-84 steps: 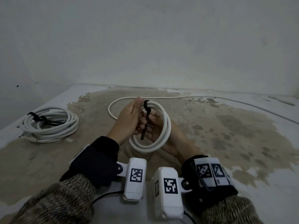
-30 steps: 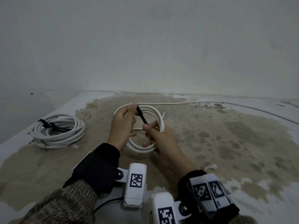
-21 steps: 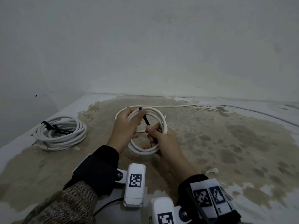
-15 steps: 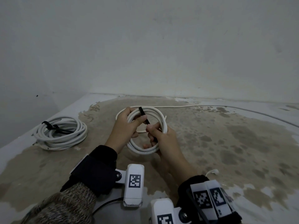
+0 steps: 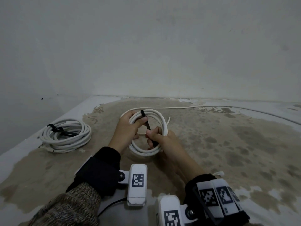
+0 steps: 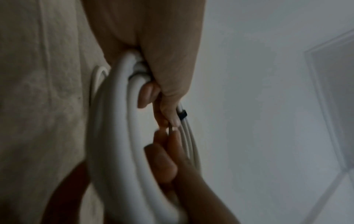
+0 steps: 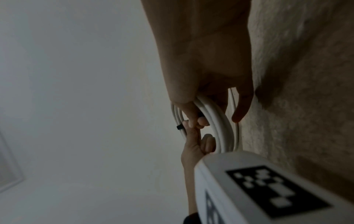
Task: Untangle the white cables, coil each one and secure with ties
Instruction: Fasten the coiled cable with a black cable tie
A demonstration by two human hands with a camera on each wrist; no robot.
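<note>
Your left hand (image 5: 128, 128) grips the coil (image 5: 160, 128); your right hand (image 5: 162, 141) now pulls the tie (image 5: 147, 126) tighter, nearly secured.

dim, flat, grey light; wrist views soft and blurred, edges bowed.

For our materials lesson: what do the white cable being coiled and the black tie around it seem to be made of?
Held cable coil: probably smooth plastic sheathing, matte white, bending in even loops. Black tie: thin flexible strip, likely plastic or fabric; too small to tell which.
</note>
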